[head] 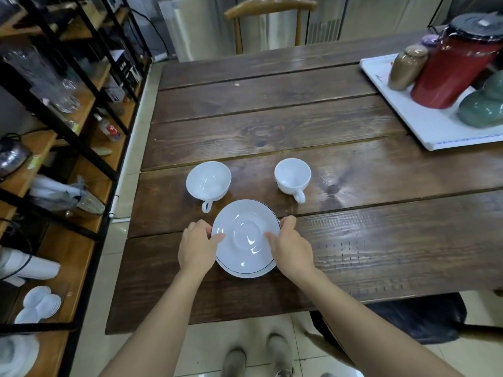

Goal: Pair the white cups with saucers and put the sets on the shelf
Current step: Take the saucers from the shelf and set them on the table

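Note:
Two white saucers with thin dark rims lie stacked near the front of the wooden table [353,170]. The top saucer [246,235] is tilted and lifted off the lower saucer [245,272]. My left hand [197,247] grips its left rim and my right hand [290,247] grips its right rim. Behind the saucers stand two empty white cups: a wider cup [208,180] at the left and a smaller cup [292,176] at the right, both with handles toward me. The shelf [89,148] runs along the left side.
The shelf's wooden boards hold glassware, a bottle, white dishes [40,303] and bags. At the table's far right a white tray [424,123] carries a red thermos [457,61], a brown jar and green pots. A chair [269,12] stands behind the table.

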